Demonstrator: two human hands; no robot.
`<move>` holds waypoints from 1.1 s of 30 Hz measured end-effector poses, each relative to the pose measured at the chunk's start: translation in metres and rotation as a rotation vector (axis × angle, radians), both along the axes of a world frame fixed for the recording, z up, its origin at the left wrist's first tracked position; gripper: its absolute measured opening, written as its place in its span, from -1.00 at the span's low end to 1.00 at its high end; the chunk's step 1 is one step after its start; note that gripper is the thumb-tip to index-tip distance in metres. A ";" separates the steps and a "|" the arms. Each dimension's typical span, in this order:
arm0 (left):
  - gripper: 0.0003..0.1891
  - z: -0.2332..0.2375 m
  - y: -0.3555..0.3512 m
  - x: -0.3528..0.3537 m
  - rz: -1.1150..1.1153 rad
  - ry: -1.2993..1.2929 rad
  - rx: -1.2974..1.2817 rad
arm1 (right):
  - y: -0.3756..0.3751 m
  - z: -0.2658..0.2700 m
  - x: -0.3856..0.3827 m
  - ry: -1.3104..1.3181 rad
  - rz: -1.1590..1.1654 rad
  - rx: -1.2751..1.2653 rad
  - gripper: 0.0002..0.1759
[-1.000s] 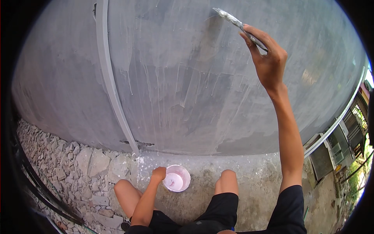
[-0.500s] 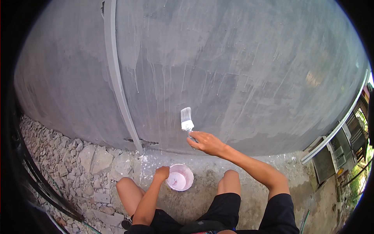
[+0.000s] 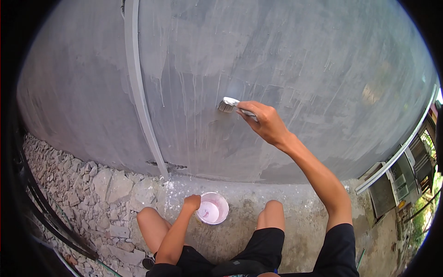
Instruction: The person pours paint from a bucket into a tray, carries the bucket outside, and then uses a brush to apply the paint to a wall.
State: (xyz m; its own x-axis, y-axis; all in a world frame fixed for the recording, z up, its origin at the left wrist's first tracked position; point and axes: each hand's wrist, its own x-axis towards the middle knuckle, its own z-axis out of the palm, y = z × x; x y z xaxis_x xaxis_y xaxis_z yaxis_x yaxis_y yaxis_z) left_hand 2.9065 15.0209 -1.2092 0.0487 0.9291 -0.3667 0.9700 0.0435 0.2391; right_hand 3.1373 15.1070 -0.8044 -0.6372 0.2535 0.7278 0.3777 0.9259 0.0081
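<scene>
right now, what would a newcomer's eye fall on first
Likely the drip-streaked grey wall, filling the upper view. Near its middle, a white-smeared paintbrush is in the right hand's grip. Below is a bucket of pale pink liquid, with rubble at lower left.

Ground bears rubble, white spatters; bucket, seemingly.

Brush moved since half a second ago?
Yes, upward: the brush is now higher on the wall, farther above the foot of the fixed grey strip.
</scene>
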 end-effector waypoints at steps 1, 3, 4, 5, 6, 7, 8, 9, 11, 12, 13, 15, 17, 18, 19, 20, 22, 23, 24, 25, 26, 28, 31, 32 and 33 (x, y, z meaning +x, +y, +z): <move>-0.72 0.000 -0.001 0.001 0.003 -0.003 -0.003 | -0.001 0.019 0.000 0.031 -0.006 0.058 -0.77; -0.73 0.001 -0.003 0.003 -0.025 -0.010 0.025 | -0.005 0.056 0.000 0.080 -0.006 0.196 -0.74; -0.73 0.000 -0.003 0.003 -0.025 -0.010 0.021 | -0.008 0.072 0.001 0.097 0.000 0.275 -0.72; -0.73 -0.003 -0.002 0.002 -0.029 -0.003 0.021 | -0.009 0.089 0.001 0.097 0.000 0.273 -0.72; -0.73 -0.004 -0.001 0.002 -0.032 0.003 0.021 | -0.011 0.104 0.001 0.132 -0.006 0.424 -0.71; -0.73 -0.004 -0.001 0.002 -0.034 0.002 0.019 | -0.011 0.110 0.002 0.168 -0.013 0.576 -0.70; -0.73 -0.004 0.000 0.001 -0.024 0.011 0.018 | -0.010 0.110 0.004 0.166 -0.015 0.575 -0.70; -0.73 -0.005 -0.001 0.002 -0.011 0.019 0.018 | -0.010 0.110 0.005 0.159 -0.059 0.666 -0.69; -0.73 -0.005 -0.002 0.001 -0.004 0.017 0.023 | -0.007 0.102 0.003 0.108 -0.110 0.817 -0.67; -0.73 -0.005 -0.002 0.001 0.002 0.017 0.030 | -0.005 0.090 0.002 0.110 -0.106 0.820 -0.67; -0.73 -0.004 0.000 0.000 0.008 0.016 0.035 | -0.002 0.074 0.000 0.021 -0.088 0.759 -0.68; -0.73 -0.004 -0.001 0.000 -0.002 0.020 0.017 | 0.001 0.034 -0.006 -0.119 -0.039 0.676 -0.68; -0.73 -0.004 -0.001 0.000 -0.005 0.013 0.020 | 0.002 -0.014 -0.010 -0.224 0.014 0.618 -0.67; -0.72 -0.005 -0.002 -0.001 -0.010 0.007 0.019 | 0.002 -0.038 -0.011 -0.276 0.037 0.574 -0.66; -0.72 -0.005 -0.002 -0.002 -0.004 0.008 0.020 | 0.000 -0.060 -0.012 -0.304 0.071 0.510 -0.66; -0.72 -0.006 -0.002 -0.002 -0.005 0.004 0.019 | -0.002 -0.080 -0.013 -0.332 0.103 0.443 -0.66; -0.72 -0.006 -0.003 -0.001 -0.007 0.001 0.020 | -0.002 -0.110 -0.013 -0.368 0.135 0.338 -0.67; -0.72 -0.006 -0.003 -0.001 -0.001 -0.008 0.018 | -0.003 -0.120 -0.015 -0.404 0.165 0.234 -0.69; -0.72 -0.006 -0.003 -0.002 0.007 -0.017 0.017 | -0.003 -0.129 -0.016 -0.402 0.167 0.236 -0.69; -0.72 -0.004 -0.004 -0.002 0.008 -0.016 0.017 | -0.006 -0.133 -0.018 -0.410 0.190 0.173 -0.70; -0.72 -0.003 -0.005 -0.001 0.016 -0.019 0.018 | -0.008 -0.135 -0.019 -0.419 0.212 0.111 -0.71; -0.72 -0.002 -0.003 -0.002 0.023 -0.023 0.025 | -0.011 -0.130 -0.018 -0.507 0.183 0.024 -0.67; -0.72 -0.009 -0.001 -0.002 0.017 -0.024 0.046 | -0.009 -0.093 -0.024 -0.350 0.199 0.098 -0.68; -0.72 -0.007 0.000 -0.002 0.014 -0.019 0.030 | -0.005 -0.072 -0.024 -0.305 0.188 0.075 -0.68; -0.73 -0.007 -0.001 -0.002 0.010 -0.014 0.012 | -0.002 -0.050 -0.025 -0.259 0.176 0.050 -0.68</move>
